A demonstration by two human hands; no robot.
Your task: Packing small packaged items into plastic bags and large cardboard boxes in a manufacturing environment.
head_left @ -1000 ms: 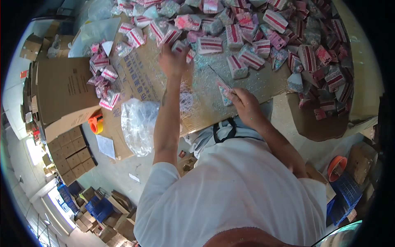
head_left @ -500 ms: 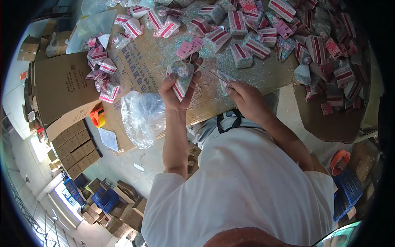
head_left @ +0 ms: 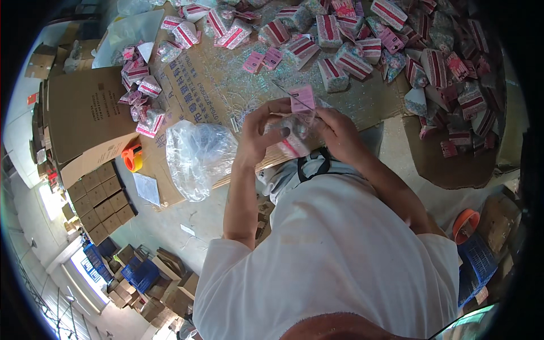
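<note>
Both grips closed on one small clear packet [head_left: 294,136] with a pink stripe, held above the near edge of the cardboard-covered surface [head_left: 215,85]. Left hand [head_left: 262,131] pinching its left side, right hand [head_left: 335,131] its right, a pink card [head_left: 302,98] sticking up between the fingers. Just left, a crumpled clear plastic bag [head_left: 198,156]. Farther out, heaps of similar pink-striped packets [head_left: 351,59].

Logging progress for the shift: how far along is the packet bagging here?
Done: many finished pink-striped packets lie piled on the flattened cardboard. In hand: left hand and right hand hold one clear packet with a pink card at its top. Left: loose pink cards and a clear plastic bag; amount remaining unclear.
</note>
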